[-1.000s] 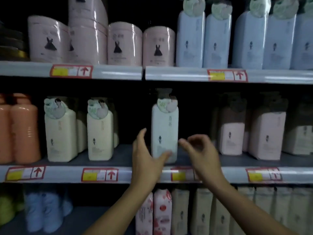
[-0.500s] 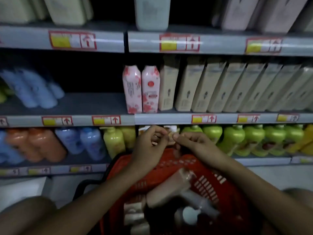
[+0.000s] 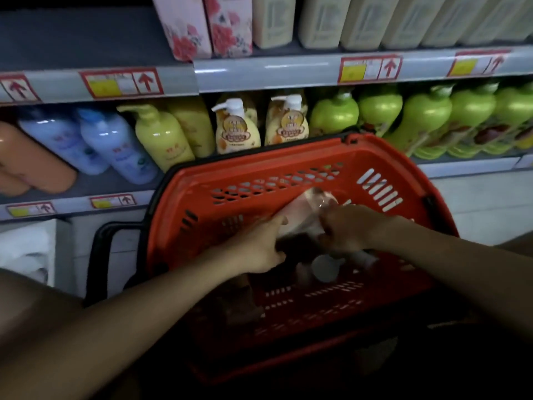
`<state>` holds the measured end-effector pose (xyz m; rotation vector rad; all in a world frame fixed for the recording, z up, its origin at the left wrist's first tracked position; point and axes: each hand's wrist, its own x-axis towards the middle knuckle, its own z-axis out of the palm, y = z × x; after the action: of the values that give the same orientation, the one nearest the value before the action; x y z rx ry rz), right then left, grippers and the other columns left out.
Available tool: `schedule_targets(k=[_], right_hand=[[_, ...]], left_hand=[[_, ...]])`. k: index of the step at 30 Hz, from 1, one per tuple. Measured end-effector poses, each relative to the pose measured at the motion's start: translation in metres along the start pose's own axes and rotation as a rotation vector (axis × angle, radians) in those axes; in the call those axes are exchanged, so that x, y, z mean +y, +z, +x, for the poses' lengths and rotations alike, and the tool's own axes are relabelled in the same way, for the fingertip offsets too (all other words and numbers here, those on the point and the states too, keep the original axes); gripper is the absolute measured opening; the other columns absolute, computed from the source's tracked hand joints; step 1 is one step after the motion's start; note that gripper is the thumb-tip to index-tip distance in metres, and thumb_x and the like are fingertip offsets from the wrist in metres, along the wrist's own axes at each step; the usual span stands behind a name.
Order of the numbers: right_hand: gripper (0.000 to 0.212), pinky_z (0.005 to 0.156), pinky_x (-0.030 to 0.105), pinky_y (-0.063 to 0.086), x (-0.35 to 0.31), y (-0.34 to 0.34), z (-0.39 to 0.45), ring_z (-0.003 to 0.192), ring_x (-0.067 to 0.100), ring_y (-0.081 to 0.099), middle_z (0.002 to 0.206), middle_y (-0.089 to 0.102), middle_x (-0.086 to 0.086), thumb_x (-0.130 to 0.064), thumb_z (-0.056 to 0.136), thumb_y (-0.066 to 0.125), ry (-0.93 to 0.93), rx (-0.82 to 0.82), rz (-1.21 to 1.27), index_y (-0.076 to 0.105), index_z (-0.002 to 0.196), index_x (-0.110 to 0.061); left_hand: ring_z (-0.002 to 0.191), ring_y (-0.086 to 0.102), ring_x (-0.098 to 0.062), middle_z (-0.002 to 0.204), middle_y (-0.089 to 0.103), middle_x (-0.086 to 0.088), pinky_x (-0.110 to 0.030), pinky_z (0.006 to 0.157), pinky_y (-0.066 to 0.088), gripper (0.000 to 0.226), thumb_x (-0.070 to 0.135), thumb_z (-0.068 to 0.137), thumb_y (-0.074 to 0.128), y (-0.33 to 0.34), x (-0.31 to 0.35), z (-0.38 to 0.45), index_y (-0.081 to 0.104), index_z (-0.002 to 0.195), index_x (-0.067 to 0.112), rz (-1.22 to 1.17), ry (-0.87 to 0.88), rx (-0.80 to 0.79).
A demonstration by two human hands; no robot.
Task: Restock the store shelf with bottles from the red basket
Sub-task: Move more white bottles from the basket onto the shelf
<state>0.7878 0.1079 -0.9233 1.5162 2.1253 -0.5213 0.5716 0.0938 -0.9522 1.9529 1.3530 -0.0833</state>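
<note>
Both hands now down inside red basket [image 3: 202, 197]; left hand [image 3: 256, 249] and right hand [image 3: 346, 226] grasping pale bottle [image 3: 302, 215], previously empty-handed.

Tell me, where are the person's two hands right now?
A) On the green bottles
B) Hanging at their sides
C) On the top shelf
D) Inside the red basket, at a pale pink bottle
D: both the left hand and right hand reach into the red basket, meeting at the pale pink bottle.
</note>
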Motion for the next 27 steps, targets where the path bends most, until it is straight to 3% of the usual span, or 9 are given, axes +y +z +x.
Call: schedule_targets(k=[2, 4, 6, 10, 14, 18, 22, 24, 27], right_hand=[[0.049, 0.087, 0.032, 0.046, 0.001, 0.006, 0.0, 0.116, 0.03, 0.063, 0.128, 0.066, 0.013, -0.054, 0.099, 0.045, -0.015, -0.16, 0.037, 0.063, 0.119, -0.013], [0.062, 0.096, 0.027, 0.041, -0.004, 0.005, -0.001, 0.12, 0.015, 0.057, 0.135, 0.06, -0.005, -0.067, 0.096, 0.038, -0.044, -0.321, 0.285, 0.057, 0.135, -0.023], [0.067, 0.098, 0.025, 0.042, -0.01, 0.002, -0.006, 0.118, 0.003, 0.054, 0.135, 0.052, -0.02, -0.078, 0.085, 0.045, -0.116, -0.402, 0.416, 0.055, 0.135, -0.036], [0.04, 0.093, 0.035, 0.05, -0.016, 0.015, -0.018, 0.118, 0.026, 0.06, 0.136, 0.057, 0.007, -0.041, 0.093, 0.059, -0.282, -0.162, -0.093, 0.062, 0.128, -0.023], [0.024, 0.076, 0.033, 0.044, -0.022, 0.014, -0.02, 0.103, 0.021, 0.066, 0.113, 0.07, 0.003, -0.036, 0.095, 0.054, -0.377, 0.079, -0.256, 0.07, 0.104, -0.02], [0.038, 0.068, 0.029, 0.04, -0.021, 0.008, -0.017, 0.078, 0.018, 0.061, 0.093, 0.069, 0.001, -0.058, 0.087, 0.056, -0.225, 0.122, -0.089, 0.064, 0.091, -0.021], [0.066, 0.052, 0.023, 0.032, -0.025, -0.009, -0.017, 0.063, 0.01, 0.052, 0.068, 0.054, -0.009, -0.085, 0.06, 0.044, 0.086, 0.267, 0.196, 0.061, 0.068, -0.022], [0.069, 0.047, 0.022, 0.034, -0.026, -0.023, -0.019, 0.051, 0.011, 0.057, 0.056, 0.061, -0.009, -0.085, 0.056, 0.045, 0.225, 0.235, 0.377, 0.057, 0.056, -0.017], [0.066, 0.042, 0.023, 0.049, -0.029, -0.039, -0.021, 0.038, 0.017, 0.066, 0.046, 0.068, 0.005, -0.071, 0.064, 0.056, 0.31, 0.05, 0.789, 0.069, 0.049, -0.008]], left_hand=[[0.129, 0.051, -0.019, 0.14, 0.051, -0.001, -0.024, 0.104, 0.04, 0.064, 0.027, 0.08, 0.073, -0.003, 0.001, -0.003, 0.045, 0.138, 0.023, 0.064, 0.081, -0.047], [0.126, 0.051, -0.011, 0.134, 0.052, 0.008, -0.027, 0.107, 0.041, 0.058, 0.026, 0.082, 0.069, -0.002, 0.001, -0.007, 0.048, 0.135, 0.029, 0.05, 0.159, -0.092], [0.127, 0.049, -0.01, 0.134, 0.049, 0.011, -0.033, 0.109, 0.042, 0.055, 0.031, 0.084, 0.068, 0.001, 0.002, -0.013, 0.045, 0.134, 0.035, 0.085, 0.158, -0.148], [0.132, 0.05, -0.024, 0.144, 0.044, 0.009, -0.05, 0.106, 0.043, 0.053, 0.046, 0.086, 0.061, 0.007, 0.001, -0.018, 0.04, 0.134, 0.039, 0.275, 0.098, -0.26], [0.135, 0.047, -0.025, 0.145, 0.043, 0.003, -0.046, 0.109, 0.042, 0.059, 0.051, 0.086, 0.061, -0.001, 0.001, -0.016, 0.039, 0.138, 0.034, 0.282, 0.085, -0.307], [0.14, 0.04, -0.018, 0.151, 0.04, 0.001, -0.037, 0.113, 0.038, 0.071, 0.048, 0.085, 0.068, -0.006, 0.002, -0.012, 0.036, 0.145, 0.029, 0.171, 0.096, -0.25], [0.15, 0.026, -0.02, 0.164, 0.021, 0.004, -0.045, 0.118, 0.033, 0.106, 0.06, 0.071, 0.074, 0.002, -0.004, -0.011, 0.017, 0.154, 0.027, 0.136, 0.106, -0.261], [0.152, 0.021, -0.023, 0.166, 0.014, 0.003, -0.047, 0.119, 0.03, 0.114, 0.056, 0.07, 0.076, 0.01, -0.008, -0.009, 0.006, 0.156, 0.027, 0.118, 0.109, -0.205], [0.15, 0.027, -0.018, 0.162, 0.025, 0.004, -0.045, 0.119, 0.032, 0.118, 0.054, 0.064, 0.083, 0.013, -0.006, -0.004, 0.011, 0.156, 0.034, -0.144, 0.114, -0.052]])
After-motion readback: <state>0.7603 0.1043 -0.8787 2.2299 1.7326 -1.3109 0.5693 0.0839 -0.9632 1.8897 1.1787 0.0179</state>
